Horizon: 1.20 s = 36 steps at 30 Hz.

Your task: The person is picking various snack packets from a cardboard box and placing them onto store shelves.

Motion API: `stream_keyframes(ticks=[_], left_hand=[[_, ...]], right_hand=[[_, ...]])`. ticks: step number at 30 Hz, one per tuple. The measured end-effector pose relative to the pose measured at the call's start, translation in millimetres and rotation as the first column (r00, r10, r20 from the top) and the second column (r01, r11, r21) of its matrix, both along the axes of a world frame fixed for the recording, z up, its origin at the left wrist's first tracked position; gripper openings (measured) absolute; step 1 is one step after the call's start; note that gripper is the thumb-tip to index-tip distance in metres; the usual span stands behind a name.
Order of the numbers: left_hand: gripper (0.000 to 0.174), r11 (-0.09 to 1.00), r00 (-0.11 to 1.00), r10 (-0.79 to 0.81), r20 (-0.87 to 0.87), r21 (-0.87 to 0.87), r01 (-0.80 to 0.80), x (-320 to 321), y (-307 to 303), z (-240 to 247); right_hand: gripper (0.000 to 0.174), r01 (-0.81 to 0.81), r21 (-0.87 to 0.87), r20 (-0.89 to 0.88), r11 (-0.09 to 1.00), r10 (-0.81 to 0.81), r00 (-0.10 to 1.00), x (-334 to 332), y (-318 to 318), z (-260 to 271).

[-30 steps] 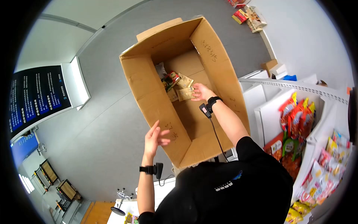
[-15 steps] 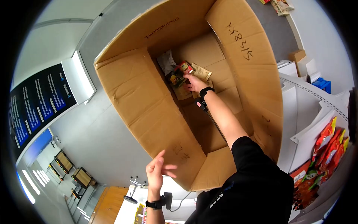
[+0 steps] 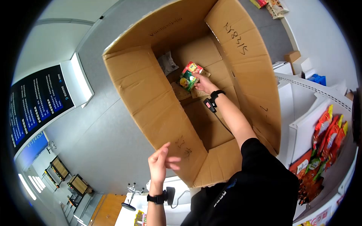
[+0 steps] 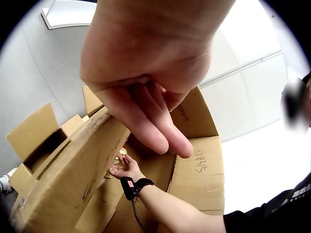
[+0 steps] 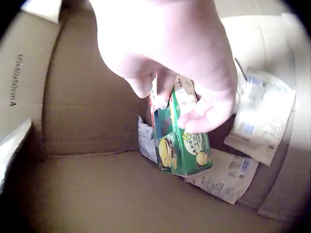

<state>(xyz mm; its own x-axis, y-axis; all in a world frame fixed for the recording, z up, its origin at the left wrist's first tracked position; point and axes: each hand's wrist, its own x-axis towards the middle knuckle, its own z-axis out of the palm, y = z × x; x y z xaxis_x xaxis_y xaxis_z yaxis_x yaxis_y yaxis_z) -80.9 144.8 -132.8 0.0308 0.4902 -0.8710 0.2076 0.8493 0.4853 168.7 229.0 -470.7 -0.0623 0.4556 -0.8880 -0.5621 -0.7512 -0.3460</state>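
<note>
My right hand (image 3: 204, 83) reaches down inside a large cardboard box (image 3: 134, 84). It pinches a small green and red snack carton (image 5: 187, 153) with pictures on its sides, thumb on one face and fingers on the other. The carton is held tilted. Under and beside it lie a pale beige packet (image 5: 262, 116) and a second beige packet (image 5: 223, 177). A silvery-grey packet (image 3: 167, 63) rests against the inner wall. Outside the box, near its left wall, my left hand (image 3: 160, 164) hangs with loosely bent fingers and holds nothing.
On the right, a white shelf bin (image 3: 301, 137) holds several red snack bags (image 3: 328, 130). Colourful boxes (image 3: 277, 7) lie on the floor at the back right. A wheeled stool base (image 3: 130, 199) stands at lower left. A cable runs from the right wrist camera.
My right hand has moved from beside the beige packets to the green and red carton, gripped it and lifted it slightly. The head view has come closer over the box. My left hand stays empty.
</note>
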Motion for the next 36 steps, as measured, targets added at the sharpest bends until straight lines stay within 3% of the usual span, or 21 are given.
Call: stream_keyframes(ticks=[2, 9, 16, 19, 23, 26, 29, 33, 36], left_hand=[[0.043, 1.000, 0.999, -0.020, 0.028, 0.002, 0.020, -3.5, 0.3, 0.4], [0.043, 0.992, 0.987, -0.096, 0.129, 0.097, 0.084, -10.4, -8.5, 1.1], [0.046, 0.950, 0.931, -0.281, 0.235, 0.205, 0.235, -21.6, -12.9, 2.7], [0.049, 0.900, 0.898, -0.360, 0.253, 0.347, 0.263, -11.4, -12.2, 5.0], [0.048, 0.841, 0.740, -0.497, 0.453, 0.462, 0.281, 15.9, -23.7, 50.4], [0.049, 0.687, 0.566, -0.702, 0.432, 0.620, 0.379, 37.6, -45.9, 81.5], [0.044, 0.611, 0.402, -0.790, 0.462, 0.639, 0.467, 52.3, -77.1, 119.9], [0.034, 0.551, 0.304, -0.829, 0.469, 0.593, 0.587, 62.9, -113.3, 128.9], [0.024, 0.505, 0.233, -0.849, 0.475, 0.595, 0.625, 70.0, -147.1, 130.9]], right_hand=[[0.044, -0.001, 0.025, 0.024, 1.000, 0.001, 1.000, 16.8, -12.1, 23.7], [0.033, -0.064, 0.228, 0.174, 0.972, 0.025, 0.984, 49.0, -81.8, 189.7], [0.035, 0.041, 0.488, 0.217, 0.872, -0.167, 0.962, 22.1, -172.3, 356.9], [0.037, 0.065, 0.587, 0.223, 0.807, -0.239, 0.945, 1.4, -213.0, 413.6], [0.041, 0.091, 0.647, 0.247, 0.757, -0.321, 0.914, -30.2, -268.6, 454.2], [0.036, 0.161, 0.689, 0.277, 0.707, -0.461, 0.843, -60.9, -305.1, 475.7], [0.034, 0.210, 0.701, 0.280, 0.682, -0.533, 0.798, -79.5, -344.5, 479.7], [0.032, 0.313, 0.742, 0.270, 0.592, -0.693, 0.669, -102.6, -397.3, 482.7], [0.039, 0.428, 0.782, 0.179, 0.453, -0.822, 0.541, -125.4, -438.3, 493.6]])
